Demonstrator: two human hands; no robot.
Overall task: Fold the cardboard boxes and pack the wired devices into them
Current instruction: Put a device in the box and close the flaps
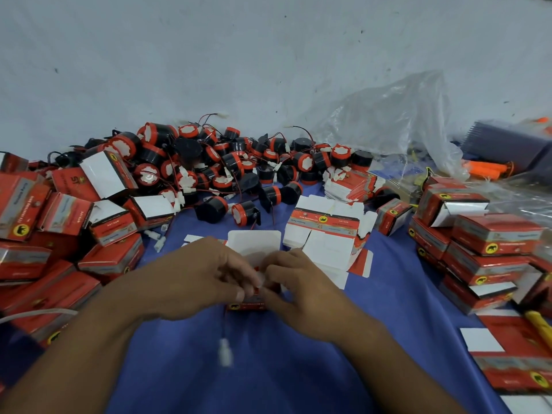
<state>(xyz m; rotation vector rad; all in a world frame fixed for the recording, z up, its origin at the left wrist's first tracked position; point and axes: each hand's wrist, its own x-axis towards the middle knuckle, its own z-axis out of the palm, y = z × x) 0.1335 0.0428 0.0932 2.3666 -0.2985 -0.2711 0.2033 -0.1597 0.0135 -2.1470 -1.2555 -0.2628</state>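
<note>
- While the left hand (197,276) and the right hand (298,288) meet over the middle of the blue cloth (268,377), both pinch one small red cardboard box (248,305) between curled fingers and thumbs, each from its own side.
- That box is mostly hidden by the fingers; a red face with a yellow round emblem shows below them, and its white lid flap (254,243) stands open on the far side.
- A thin dark wire runs from under the box toward the viewer, ending in a white connector (225,352), which is blurred.
- Just beyond the right hand lies a stack of flat box blanks (325,231), red-banded with white flaps.
- Farther back sits a heap of wired devices (227,165): black round bodies with red rims, white caps and red-and-black leads.
- Folded boxes (59,222) pile up on the left; a second stack of boxes (484,243) stands on the right.
- A clear plastic bag (397,121) slumps at the back right.
</note>
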